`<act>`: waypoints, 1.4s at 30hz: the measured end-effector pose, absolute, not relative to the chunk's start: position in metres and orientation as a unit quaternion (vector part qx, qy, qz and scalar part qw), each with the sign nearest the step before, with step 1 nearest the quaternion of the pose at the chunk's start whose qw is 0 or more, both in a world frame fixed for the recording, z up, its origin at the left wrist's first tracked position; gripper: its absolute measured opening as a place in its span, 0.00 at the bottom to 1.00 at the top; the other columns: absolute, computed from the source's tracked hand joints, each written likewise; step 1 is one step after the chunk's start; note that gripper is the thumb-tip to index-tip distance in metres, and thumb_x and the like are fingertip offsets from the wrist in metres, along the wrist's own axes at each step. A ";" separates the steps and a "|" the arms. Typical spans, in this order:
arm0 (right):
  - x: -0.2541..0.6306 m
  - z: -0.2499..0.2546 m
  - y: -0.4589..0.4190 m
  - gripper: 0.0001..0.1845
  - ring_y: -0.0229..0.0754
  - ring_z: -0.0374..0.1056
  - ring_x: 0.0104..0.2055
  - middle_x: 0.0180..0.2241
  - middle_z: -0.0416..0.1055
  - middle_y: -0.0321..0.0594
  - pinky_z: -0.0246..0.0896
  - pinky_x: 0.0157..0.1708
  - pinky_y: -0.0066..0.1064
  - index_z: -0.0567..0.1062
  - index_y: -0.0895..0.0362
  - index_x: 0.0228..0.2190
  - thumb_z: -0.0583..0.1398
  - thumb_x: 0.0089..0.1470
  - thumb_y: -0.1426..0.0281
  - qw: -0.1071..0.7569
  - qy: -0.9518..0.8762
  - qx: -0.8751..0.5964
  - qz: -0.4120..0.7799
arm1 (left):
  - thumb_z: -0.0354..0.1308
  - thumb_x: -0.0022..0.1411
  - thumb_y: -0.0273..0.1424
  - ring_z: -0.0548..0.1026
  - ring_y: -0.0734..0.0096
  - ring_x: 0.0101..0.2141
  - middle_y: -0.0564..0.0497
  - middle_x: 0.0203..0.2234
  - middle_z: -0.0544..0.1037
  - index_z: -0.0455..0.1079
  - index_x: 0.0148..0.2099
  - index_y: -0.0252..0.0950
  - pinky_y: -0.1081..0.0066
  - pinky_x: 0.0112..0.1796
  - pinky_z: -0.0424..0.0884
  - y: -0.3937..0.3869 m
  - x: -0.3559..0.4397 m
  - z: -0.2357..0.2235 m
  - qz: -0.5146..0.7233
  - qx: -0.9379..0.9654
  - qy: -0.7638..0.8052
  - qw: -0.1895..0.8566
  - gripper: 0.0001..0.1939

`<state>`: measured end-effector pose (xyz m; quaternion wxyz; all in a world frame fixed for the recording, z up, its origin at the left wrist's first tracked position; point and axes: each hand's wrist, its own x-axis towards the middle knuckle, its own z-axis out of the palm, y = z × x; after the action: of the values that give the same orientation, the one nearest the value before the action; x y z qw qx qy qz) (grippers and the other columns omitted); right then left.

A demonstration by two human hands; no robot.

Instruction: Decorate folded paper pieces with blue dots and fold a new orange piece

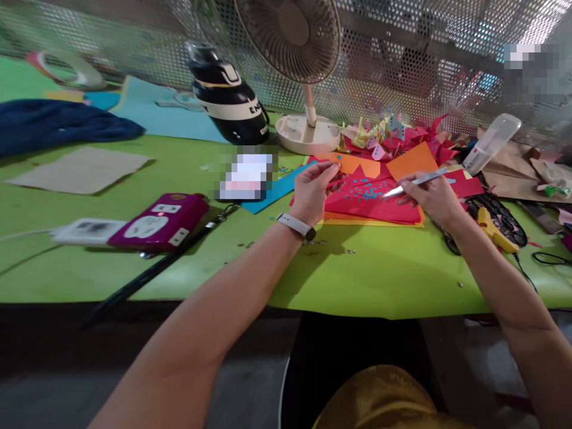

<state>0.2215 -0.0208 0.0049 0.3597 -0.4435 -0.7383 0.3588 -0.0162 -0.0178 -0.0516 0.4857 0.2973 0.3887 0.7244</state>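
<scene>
My left hand (315, 187), with a watch on its wrist, is pinched above the stacked paper. A small red paper piece (336, 183) shows at its fingers, partly hidden, and a blue dot sits by the fingertips. In my right hand (429, 193) are slim silver tweezers (395, 190), their pointed end down and to the left. Below that tip, many tiny blue paper dots (369, 192) lie scattered over a red sheet (393, 210). Orange paper (413, 161) lies behind it, and a blue sheet (263, 199) reaches out on the left.
Folded paper shapes (388, 134) are heaped behind the sheets. A white fan (308, 134), a black bottle (235, 110) and a phone (245, 176) stand or lie further back. On the left is a purple power strip (158, 223); on the right, a yellow glue gun (496, 231).
</scene>
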 end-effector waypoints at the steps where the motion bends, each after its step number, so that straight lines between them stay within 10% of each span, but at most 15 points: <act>1: 0.218 0.002 -0.014 0.15 0.40 0.77 0.27 0.29 0.80 0.43 0.68 0.23 0.25 0.75 0.59 0.34 0.63 0.55 0.59 0.391 -0.725 -0.441 0.356 | 0.71 0.51 0.29 0.80 0.72 0.29 0.53 0.26 0.80 0.75 0.32 0.37 0.73 0.32 0.76 -0.018 -0.016 -0.051 0.723 0.296 0.391 0.486 0.08; 10: 0.207 -0.050 0.009 0.24 0.42 0.79 0.31 0.30 0.80 0.42 0.74 0.31 0.31 0.76 0.57 0.34 0.62 0.52 0.47 0.463 -0.702 -0.444 0.309 | 0.72 0.50 0.28 0.80 0.73 0.29 0.53 0.27 0.81 0.76 0.32 0.37 0.75 0.31 0.77 -0.021 -0.018 -0.050 0.722 0.278 0.398 0.493 0.08; 42: 0.196 -0.065 -0.003 0.11 0.43 0.79 0.33 0.32 0.79 0.39 0.73 0.34 0.34 0.74 0.54 0.37 0.58 0.60 0.60 0.403 -0.760 -0.431 0.273 | 0.71 0.50 0.28 0.82 0.67 0.34 0.52 0.29 0.81 0.76 0.32 0.37 0.70 0.35 0.78 -0.020 -0.017 -0.055 0.706 0.294 0.407 0.499 0.08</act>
<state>0.1957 -0.0029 -0.0655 0.4029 -0.4312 -0.7595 0.2735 -0.0165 -0.0203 -0.0550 0.4991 0.2944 0.4072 0.7060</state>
